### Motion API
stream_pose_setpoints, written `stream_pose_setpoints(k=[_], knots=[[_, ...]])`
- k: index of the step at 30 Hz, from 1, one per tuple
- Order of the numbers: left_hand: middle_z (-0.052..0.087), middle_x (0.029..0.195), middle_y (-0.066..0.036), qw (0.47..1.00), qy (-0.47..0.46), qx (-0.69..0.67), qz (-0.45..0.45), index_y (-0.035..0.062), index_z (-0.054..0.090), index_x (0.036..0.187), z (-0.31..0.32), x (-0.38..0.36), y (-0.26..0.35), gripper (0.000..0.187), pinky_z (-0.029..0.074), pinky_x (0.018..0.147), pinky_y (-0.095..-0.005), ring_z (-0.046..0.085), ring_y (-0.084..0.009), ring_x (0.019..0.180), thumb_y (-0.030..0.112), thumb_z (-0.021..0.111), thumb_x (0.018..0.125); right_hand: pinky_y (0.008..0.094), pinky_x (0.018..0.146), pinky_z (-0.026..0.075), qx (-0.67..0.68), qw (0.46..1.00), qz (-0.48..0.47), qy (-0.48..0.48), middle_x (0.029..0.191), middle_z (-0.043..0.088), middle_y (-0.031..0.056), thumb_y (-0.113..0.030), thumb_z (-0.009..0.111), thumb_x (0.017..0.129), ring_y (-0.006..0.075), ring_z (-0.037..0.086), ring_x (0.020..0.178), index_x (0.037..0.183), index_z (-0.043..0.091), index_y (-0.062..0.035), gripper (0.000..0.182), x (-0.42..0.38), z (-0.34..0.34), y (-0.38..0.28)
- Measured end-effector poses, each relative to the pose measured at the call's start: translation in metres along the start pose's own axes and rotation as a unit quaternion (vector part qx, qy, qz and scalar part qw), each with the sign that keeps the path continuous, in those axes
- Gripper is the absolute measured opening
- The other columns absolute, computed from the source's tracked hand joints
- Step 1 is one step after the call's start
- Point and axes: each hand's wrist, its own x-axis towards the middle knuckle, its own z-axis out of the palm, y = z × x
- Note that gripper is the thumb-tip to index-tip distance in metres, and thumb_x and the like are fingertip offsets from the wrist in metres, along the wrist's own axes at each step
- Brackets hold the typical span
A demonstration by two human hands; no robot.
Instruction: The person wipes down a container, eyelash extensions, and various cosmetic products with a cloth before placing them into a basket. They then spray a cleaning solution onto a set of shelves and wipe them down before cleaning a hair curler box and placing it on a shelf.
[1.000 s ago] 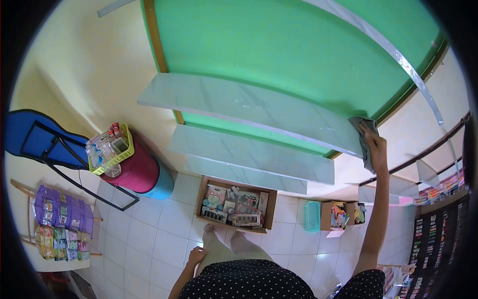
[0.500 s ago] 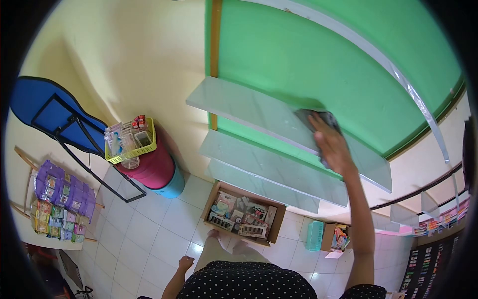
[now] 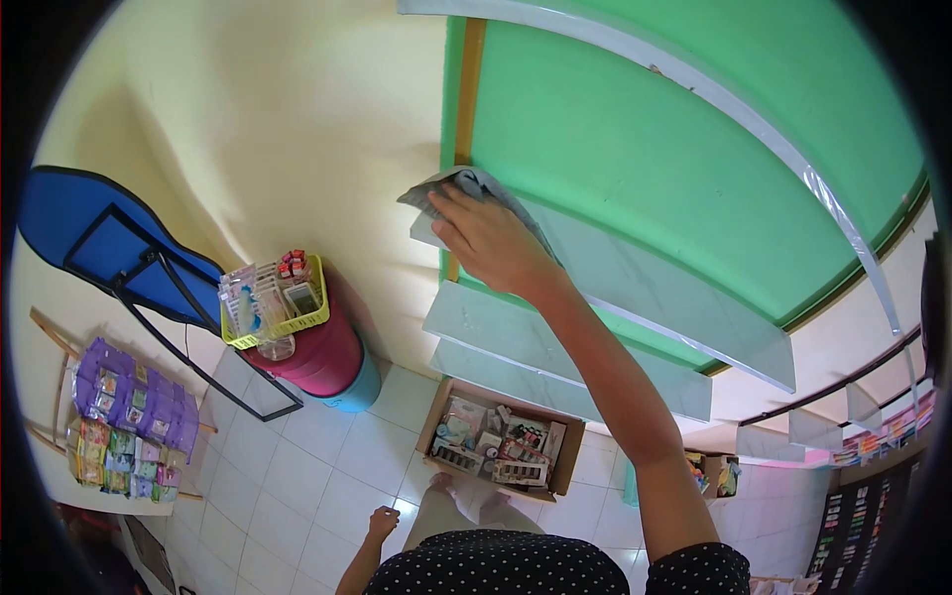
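My right hand (image 3: 486,238) presses a grey cloth (image 3: 436,188) onto the left end of the upper white marbled shelf (image 3: 654,278), close to the wall corner. The cloth is bunched under my fingers, and part of it sticks out past the shelf's end. Low at my side hangs my left hand (image 3: 384,523), its fingers curled and nothing visible in them. Below the upper shelf are more white shelves (image 3: 526,332), partly hidden by my right arm.
On the floor beneath stands a cardboard box (image 3: 565,461) of small packaged goods. To the left, a yellow basket (image 3: 322,312) sits on a red bin (image 3: 332,362), beside a folded blue ironing board (image 3: 69,218). A purple hanging organiser (image 3: 129,397) stands further left.
My right hand has slid the cloth leftward along the upper shelf, from its middle to its left end. My left hand still hangs low. The view has shifted slightly.
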Motion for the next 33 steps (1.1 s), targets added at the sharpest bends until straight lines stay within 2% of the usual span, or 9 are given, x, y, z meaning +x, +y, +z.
stream_pose_setpoints(k=[2,8,11,14,20,24,29,32,33], knots=[[0.063,0.068,-0.01,1.0,-0.006,0.027,-0.003,0.0006,0.059,0.082,-0.005,-0.001,0.0,0.027,0.049,0.058,-0.029,0.061,-0.0174,0.06,0.026,0.059,0.071,0.0399,0.084,0.038,-0.005,0.998,-0.069,0.004,0.114,0.046,0.026,-0.022,0.039,0.087,0.0356,0.048,0.099,0.111,0.046,0.0058,0.037,-0.014,-0.008,0.002],[0.063,0.068,-0.011,1.0,0.012,0.012,-0.012,0.0006,0.059,0.081,-0.017,0.003,0.005,0.028,0.049,0.06,-0.0297,0.061,-0.0187,0.06,0.027,0.059,0.071,0.0399,0.092,0.033,-0.005,0.999,0.032,-0.034,0.12,0.042,0.0252,-0.021,0.036,0.088,0.0364,0.042,0.109,0.116,0.044,0.0063,0.039,-0.047,-0.045,0.008],[0.063,0.068,-0.011,1.0,0.014,0.023,0.0,0.0004,0.059,0.081,-0.017,0.003,0.004,0.028,0.049,0.061,-0.0301,0.061,-0.0189,0.06,0.027,0.058,0.071,0.0384,0.084,0.039,-0.063,0.998,0.004,0.03,0.116,0.045,0.0248,-0.021,0.04,0.086,0.0357,0.05,0.098,0.11,0.046,0.0075,0.038,-0.029,-0.015,0.019],[0.063,0.068,-0.012,0.999,0.003,0.046,0.009,0.0002,0.059,0.081,-0.016,0.003,0.007,0.028,0.049,0.062,-0.0307,0.061,-0.0191,0.06,0.027,0.058,0.072,0.0382,0.084,0.039,-0.038,0.999,-0.007,0.021,0.114,0.047,0.024,-0.021,0.042,0.085,0.0346,0.051,0.096,0.109,0.047,0.0063,0.037,-0.01,0.001,0.005],[0.062,0.068,-0.013,0.996,-0.034,0.072,0.03,-0.0015,0.059,0.082,-0.019,-0.001,0.026,0.027,0.05,0.058,-0.0289,0.061,-0.0187,0.059,0.024,0.058,0.071,0.0398,0.084,0.039,-0.041,0.999,0.007,0.006,0.117,0.046,0.0233,-0.019,0.039,0.086,0.0372,0.05,0.093,0.114,0.046,0.0042,0.036,-0.048,-0.034,0.002],[0.062,0.068,-0.013,0.998,-0.03,0.05,0.032,-0.0022,0.058,0.083,-0.021,0.008,0.039,0.024,0.049,0.054,-0.0269,0.061,-0.0181,0.059,0.019,0.059,0.072,0.0387,0.093,0.034,-0.082,0.991,0.109,0.017,0.12,0.044,0.0221,-0.017,0.041,0.084,0.0347,0.046,0.107,0.114,0.047,0.0027,0.036,-0.117,-0.087,0.026],[0.062,0.069,-0.013,0.996,-0.04,0.075,0.034,-0.0029,0.057,0.084,-0.017,0.005,0.054,0.024,0.049,0.052,-0.0268,0.06,-0.0172,0.059,0.019,0.058,0.073,0.0391,0.095,0.032,-0.134,0.966,0.214,0.05,0.116,0.048,0.0216,-0.011,0.041,0.08,0.0344,0.043,0.11,0.113,0.049,0.0003,0.036,-0.229,-0.179,0.065],[0.062,0.069,-0.013,0.994,-0.049,0.092,0.029,-0.0028,0.057,0.084,-0.009,-0.002,0.065,0.025,0.049,0.053,-0.027,0.06,-0.0174,0.059,0.019,0.058,0.072,0.0352,0.095,0.033,-0.128,0.907,0.393,0.086,0.122,0.044,0.0181,-0.015,0.042,0.082,0.0337,0.043,0.112,0.115,0.05,-0.0056,0.035,-0.302,-0.228,0.087],[0.062,0.069,-0.013,0.993,-0.052,0.104,0.026,-0.0028,0.057,0.084,-0.006,-0.006,0.065,0.026,0.049,0.053,-0.0271,0.06,-0.0175,0.06,0.02,0.058,0.072,0.034,0.093,0.034,-0.148,0.897,0.404,0.104,0.12,0.045,0.0181,-0.016,0.041,0.083,0.033,0.045,0.11,0.115,0.051,-0.006,0.034,-0.324,-0.241,0.094]])
